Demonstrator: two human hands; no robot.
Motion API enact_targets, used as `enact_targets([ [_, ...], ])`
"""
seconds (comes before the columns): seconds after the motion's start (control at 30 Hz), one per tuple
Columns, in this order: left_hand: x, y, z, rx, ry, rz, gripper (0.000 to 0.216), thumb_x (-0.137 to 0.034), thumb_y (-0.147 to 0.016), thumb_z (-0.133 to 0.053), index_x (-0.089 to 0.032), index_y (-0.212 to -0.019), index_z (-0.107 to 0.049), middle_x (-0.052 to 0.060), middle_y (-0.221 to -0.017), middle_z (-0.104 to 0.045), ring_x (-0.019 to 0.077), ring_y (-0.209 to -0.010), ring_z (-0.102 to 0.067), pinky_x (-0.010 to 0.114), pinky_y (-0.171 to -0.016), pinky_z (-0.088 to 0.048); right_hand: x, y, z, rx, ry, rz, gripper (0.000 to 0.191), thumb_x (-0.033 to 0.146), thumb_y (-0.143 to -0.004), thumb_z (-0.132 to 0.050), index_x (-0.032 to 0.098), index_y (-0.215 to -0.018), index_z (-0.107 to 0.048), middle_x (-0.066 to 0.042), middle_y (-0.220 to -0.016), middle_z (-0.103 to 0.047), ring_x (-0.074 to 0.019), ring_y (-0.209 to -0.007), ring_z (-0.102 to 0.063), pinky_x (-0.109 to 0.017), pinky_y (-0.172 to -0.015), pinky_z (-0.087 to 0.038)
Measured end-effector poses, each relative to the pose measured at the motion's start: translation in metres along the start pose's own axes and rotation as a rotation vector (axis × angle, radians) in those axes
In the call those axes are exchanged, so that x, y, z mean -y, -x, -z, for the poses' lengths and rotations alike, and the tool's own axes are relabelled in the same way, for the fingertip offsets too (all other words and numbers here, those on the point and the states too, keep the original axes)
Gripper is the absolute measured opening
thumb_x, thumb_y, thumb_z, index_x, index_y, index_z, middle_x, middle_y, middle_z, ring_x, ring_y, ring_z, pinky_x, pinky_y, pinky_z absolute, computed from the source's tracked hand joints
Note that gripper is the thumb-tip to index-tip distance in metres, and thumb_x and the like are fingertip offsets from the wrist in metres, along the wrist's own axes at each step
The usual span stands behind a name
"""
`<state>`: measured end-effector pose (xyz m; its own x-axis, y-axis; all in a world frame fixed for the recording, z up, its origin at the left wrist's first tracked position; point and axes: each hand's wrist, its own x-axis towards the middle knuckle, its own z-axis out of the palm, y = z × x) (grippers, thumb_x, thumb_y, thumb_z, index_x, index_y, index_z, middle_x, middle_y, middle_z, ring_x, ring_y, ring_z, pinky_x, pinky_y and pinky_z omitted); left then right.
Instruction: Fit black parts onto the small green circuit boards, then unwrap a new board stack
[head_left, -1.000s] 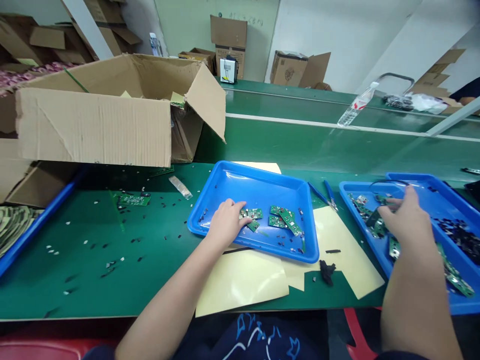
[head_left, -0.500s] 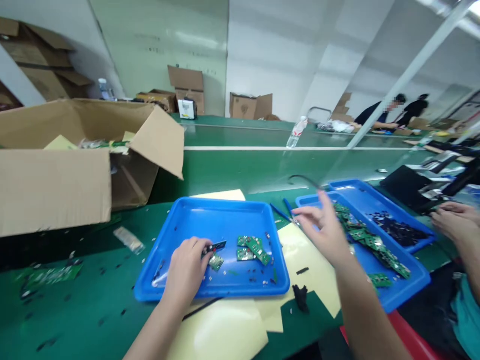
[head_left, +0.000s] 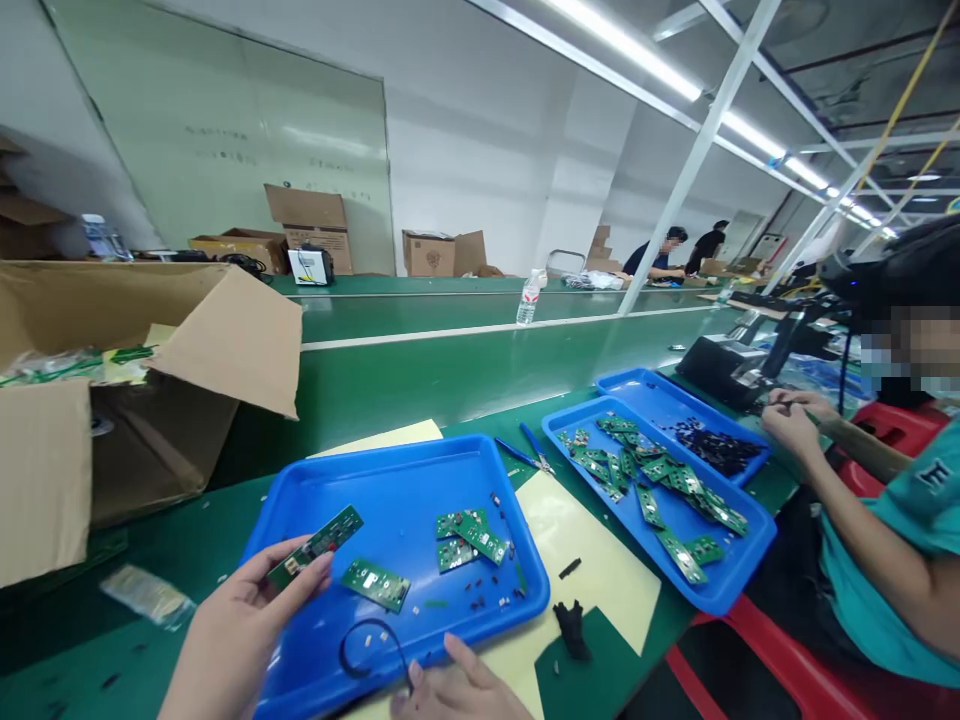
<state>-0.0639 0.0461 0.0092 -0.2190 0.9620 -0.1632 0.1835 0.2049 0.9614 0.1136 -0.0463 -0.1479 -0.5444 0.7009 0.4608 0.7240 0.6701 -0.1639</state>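
My left hand (head_left: 229,635) pinches a narrow green circuit board (head_left: 316,545) above the left part of a blue tray (head_left: 420,485). My right hand (head_left: 457,685) is low at the front edge of that tray, fingers closed on a black looped wire (head_left: 367,645). Another green board (head_left: 375,583) lies flat in the tray just right of the held one. A few more boards (head_left: 472,535) lie at the tray's middle right, with small black bits around them.
A second blue tray (head_left: 739,560) with several green boards sits to the right, and a third (head_left: 660,385) with black parts behind it. A co-worker's hands (head_left: 787,420) work at the far right. Open cardboard box (head_left: 112,400) at left. Yellow sheets (head_left: 592,570), blue-handled cutters (head_left: 536,452), water bottle (head_left: 529,297).
The view swung up and right. My left hand lifted a board from the tray. My right hand came back from the right tray to the near tray's front edge with the black wire.
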Motion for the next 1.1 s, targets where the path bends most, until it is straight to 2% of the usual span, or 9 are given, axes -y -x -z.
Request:
enact_targets([
  [0.2, -0.007, 0.018, -0.011, 0.096, 0.307, 0.052, 0.039, -0.028, -0.044, -0.081, -0.013, -0.076, -0.065, -0.001, -0.062, -0.063, 0.0106, -0.055, -0.058, 0.021, -0.055, -0.051, 0.018, 0.011, 0.021, -0.122, -0.108, 0.091, 0.042, 0.027, -0.086, -0.045, 0.012, -0.125, -0.046, -0.011, -0.097, -0.071, -0.0215, -0.100, -0.064, -0.039, -0.095, -0.049],
  [0.33, -0.001, 0.025, -0.016, 0.151, 0.367, 0.021, 0.037, -0.028, -0.050, -0.079, -0.012, -0.080, -0.064, -0.002, -0.059, -0.060, 0.0082, -0.052, -0.055, 0.020, -0.053, -0.048, 0.031, 0.020, 0.054, 0.022, -0.351, 0.092, 0.060, 0.032, -0.079, -0.055, 0.010, -0.132, -0.037, -0.016, -0.110, -0.066, -0.0290, -0.107, -0.061, -0.046, -0.092, -0.050],
  [0.4, 0.002, 0.028, -0.017, 0.181, 0.386, 0.012, 0.037, -0.026, -0.053, -0.078, -0.012, -0.084, -0.064, -0.002, -0.061, -0.060, 0.0076, -0.051, -0.054, 0.020, -0.053, -0.048, 0.028, 0.019, 0.076, 0.042, -0.444, 0.003, 0.059, 0.021, -0.077, -0.056, 0.018, -0.133, -0.037, -0.011, -0.112, -0.066, -0.0274, -0.105, -0.062, -0.043, -0.089, -0.053],
  [0.53, 0.004, 0.036, -0.020, 0.257, 0.382, -0.049, 0.036, -0.026, -0.057, -0.076, -0.015, -0.086, -0.059, -0.003, -0.068, -0.058, 0.0082, -0.051, -0.054, 0.023, -0.052, -0.049, 0.012, -0.008, 0.113, -0.313, -0.678, -0.266, 0.073, 0.014, -0.083, -0.046, 0.027, -0.144, -0.009, -0.009, -0.114, -0.063, -0.0239, -0.101, -0.063, -0.045, -0.087, -0.053],
  [0.63, 0.003, 0.041, -0.023, 0.309, 0.315, -0.196, 0.021, -0.023, -0.061, -0.071, -0.016, -0.077, -0.058, 0.001, -0.073, -0.058, 0.0120, -0.061, -0.058, 0.026, -0.057, -0.051, -0.004, -0.044, 0.129, -0.365, -0.902, -0.532, 0.075, 0.022, -0.087, -0.046, 0.030, -0.144, 0.002, -0.012, -0.124, -0.055, -0.0227, -0.104, -0.060, -0.042, -0.081, -0.054],
  [0.73, 0.005, 0.045, -0.024, 0.293, 0.170, -0.435, 0.003, -0.014, -0.065, -0.059, -0.017, -0.065, -0.061, 0.006, -0.082, -0.059, 0.0166, -0.079, -0.059, 0.029, -0.070, -0.050, -0.016, -0.073, 0.133, -0.216, -1.191, -0.697, 0.074, 0.032, -0.087, -0.049, 0.028, -0.144, -0.001, -0.010, -0.109, -0.062, -0.0179, -0.082, -0.064, -0.036, -0.069, -0.057],
  [0.83, 0.008, 0.048, -0.025, 0.328, 0.067, -0.530, 0.014, -0.010, -0.067, -0.052, -0.018, -0.065, -0.063, 0.007, -0.086, -0.060, 0.0171, -0.084, -0.058, 0.030, -0.075, -0.050, -0.019, -0.083, 0.130, -0.162, -1.390, -0.789, 0.082, 0.033, -0.079, -0.060, 0.024, -0.143, -0.009, -0.003, -0.087, -0.064, -0.0151, -0.073, -0.062, -0.031, -0.063, -0.058],
  [0.97, 0.006, 0.049, -0.023, 0.395, 0.071, -0.491, 0.033, -0.008, -0.067, -0.050, -0.019, -0.095, -0.063, 0.009, -0.100, -0.059, 0.0182, -0.093, -0.058, 0.029, -0.078, -0.051, -0.020, -0.080, 0.121, -0.204, -1.468, -0.808, 0.085, 0.029, -0.074, -0.065, 0.024, -0.141, -0.014, 0.000, -0.082, -0.063, -0.0139, -0.073, -0.061, -0.026, -0.058, -0.057],
  [1.1, 0.000, 0.045, -0.016, 0.600, -0.044, -0.329, 0.041, -0.023, -0.073, -0.059, -0.021, -0.114, -0.058, 0.010, -0.118, -0.058, 0.0223, -0.104, -0.057, 0.034, -0.089, -0.049, -0.027, -0.076, 0.114, -0.189, -1.332, -0.734, 0.078, 0.024, -0.079, -0.059, 0.025, -0.142, -0.011, -0.002, -0.086, -0.065, -0.0135, -0.072, -0.061, -0.026, -0.057, -0.057],
])
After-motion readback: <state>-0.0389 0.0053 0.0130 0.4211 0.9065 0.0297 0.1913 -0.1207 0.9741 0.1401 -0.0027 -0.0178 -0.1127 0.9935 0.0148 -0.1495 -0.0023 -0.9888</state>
